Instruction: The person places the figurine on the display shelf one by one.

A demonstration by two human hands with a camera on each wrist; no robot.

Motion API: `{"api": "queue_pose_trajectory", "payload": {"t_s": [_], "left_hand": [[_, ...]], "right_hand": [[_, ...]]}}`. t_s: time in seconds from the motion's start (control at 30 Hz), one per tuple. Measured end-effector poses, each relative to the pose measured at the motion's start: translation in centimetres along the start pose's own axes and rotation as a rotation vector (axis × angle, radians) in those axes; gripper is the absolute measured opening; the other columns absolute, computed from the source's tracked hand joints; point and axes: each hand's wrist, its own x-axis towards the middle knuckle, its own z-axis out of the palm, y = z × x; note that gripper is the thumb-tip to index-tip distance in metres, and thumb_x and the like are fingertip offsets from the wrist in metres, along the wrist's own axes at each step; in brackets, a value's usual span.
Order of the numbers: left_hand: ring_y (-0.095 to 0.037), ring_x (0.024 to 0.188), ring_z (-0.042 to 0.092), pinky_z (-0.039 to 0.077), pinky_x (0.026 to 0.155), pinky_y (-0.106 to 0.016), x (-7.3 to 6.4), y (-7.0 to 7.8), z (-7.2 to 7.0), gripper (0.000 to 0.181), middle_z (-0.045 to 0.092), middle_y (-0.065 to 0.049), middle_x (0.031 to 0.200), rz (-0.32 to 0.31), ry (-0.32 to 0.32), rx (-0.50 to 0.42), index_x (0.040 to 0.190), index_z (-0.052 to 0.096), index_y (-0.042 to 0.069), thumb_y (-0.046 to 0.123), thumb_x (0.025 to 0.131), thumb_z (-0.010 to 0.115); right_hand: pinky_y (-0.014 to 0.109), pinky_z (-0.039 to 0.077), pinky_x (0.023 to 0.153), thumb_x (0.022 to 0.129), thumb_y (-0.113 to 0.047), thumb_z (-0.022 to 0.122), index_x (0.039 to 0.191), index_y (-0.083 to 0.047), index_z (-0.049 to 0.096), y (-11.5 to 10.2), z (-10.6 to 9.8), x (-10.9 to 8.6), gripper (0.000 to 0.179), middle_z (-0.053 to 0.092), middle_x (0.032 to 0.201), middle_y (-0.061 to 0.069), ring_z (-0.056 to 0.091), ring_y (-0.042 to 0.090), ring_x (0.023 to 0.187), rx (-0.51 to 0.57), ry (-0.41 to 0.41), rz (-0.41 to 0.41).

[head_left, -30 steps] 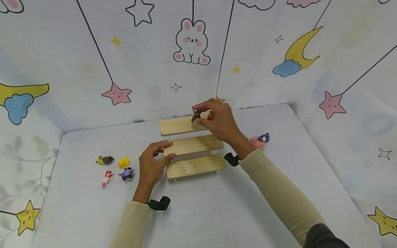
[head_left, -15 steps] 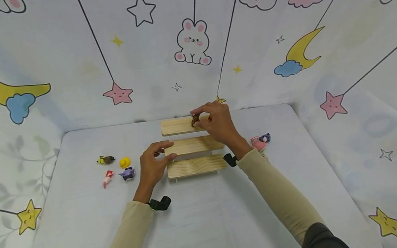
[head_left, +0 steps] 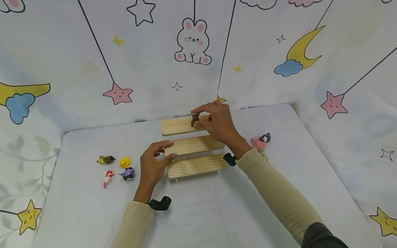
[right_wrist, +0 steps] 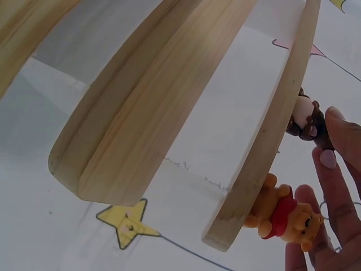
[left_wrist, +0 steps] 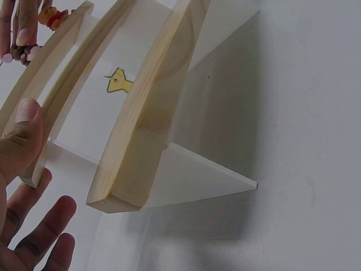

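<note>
A three-tier display shelf (head_left: 197,166) with wooden boards on clear supports stands mid-table. At the left end of its middle board my left hand (head_left: 152,164) pinches the wood, thumb (left_wrist: 27,121) on top and fingers around the end. My right hand (head_left: 221,123) holds a small dark brown figurine (head_left: 195,119) with a pale belly (right_wrist: 304,113) between thumb and fingertips, upright and right at the top board (right_wrist: 276,113). Beside it on that board stands an orange bear figurine (right_wrist: 282,214) in a red shirt, hidden behind my right hand in the head view.
Left of the shelf lie several small toys: a brown-and-yellow figure (head_left: 105,159), a yellow one (head_left: 125,162), a red-and-pink one (head_left: 108,178) and a purple one (head_left: 127,174). Pink and dark blue figures (head_left: 259,143) lie right, partly behind my right sleeve. A printed cloth wall (head_left: 77,73) rises behind.
My right hand has shifted slightly left and down, bringing the brown figurine upright at the top board. The orange bear is now covered by the hand in the head view. My left hand stays put.
</note>
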Motion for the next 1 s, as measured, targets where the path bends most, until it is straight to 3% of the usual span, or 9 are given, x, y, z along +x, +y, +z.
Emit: {"api": "queue_pose_trajectory", "payload": {"t_s": [0.13,0.4,0.67,0.9,1.0], "left_hand": [[-0.040,0.123,0.064,0.049,0.109,-0.061,0.0,0.0,0.0,0.040,0.069,-0.004,0.139,-0.008,-0.001,-0.002,0.129,0.077,0.022,0.024,0.090,0.087],[-0.031,0.120,0.065,0.050,0.109,-0.056,0.0,0.1,0.0,0.040,0.069,-0.003,0.139,-0.020,-0.003,0.013,0.129,0.077,0.023,0.025,0.090,0.087],[-0.039,0.124,0.064,0.049,0.109,-0.060,0.0,0.1,0.0,0.040,0.069,-0.005,0.139,-0.015,-0.006,-0.001,0.129,0.077,0.022,0.024,0.090,0.087],[-0.041,0.124,0.063,0.049,0.110,-0.060,0.1,0.1,0.1,0.041,0.069,-0.005,0.139,-0.016,-0.007,-0.004,0.129,0.077,0.022,0.023,0.090,0.087],[-0.040,0.124,0.064,0.049,0.109,-0.058,0.1,0.0,0.1,0.041,0.069,-0.004,0.140,-0.014,-0.004,0.005,0.129,0.077,0.022,0.023,0.090,0.087]], "right_hand": [[0.057,0.037,0.108,0.089,-0.025,0.089,0.122,-0.028,0.081,0.0,-0.1,0.0,0.035,0.081,0.112,0.002,0.059,0.029,0.107,0.002,-0.012,0.016],[0.054,0.038,0.106,0.088,-0.026,0.090,0.122,-0.029,0.081,0.1,0.0,0.0,0.035,0.081,0.109,0.001,0.056,0.026,0.103,-0.013,-0.006,0.025],[0.056,0.039,0.107,0.087,-0.028,0.090,0.121,-0.027,0.081,0.1,0.1,0.0,0.035,0.081,0.116,0.002,0.056,0.025,0.096,-0.012,0.011,0.009],[0.062,0.034,0.114,0.084,-0.027,0.093,0.123,-0.022,0.080,0.2,-0.9,-0.5,0.041,0.078,0.124,0.004,0.058,0.034,0.124,0.052,0.065,-0.002],[0.062,0.035,0.109,0.084,-0.023,0.093,0.123,-0.021,0.080,0.4,-1.6,-0.9,0.042,0.078,0.126,0.005,0.058,0.033,0.121,0.078,0.101,-0.015]]}}
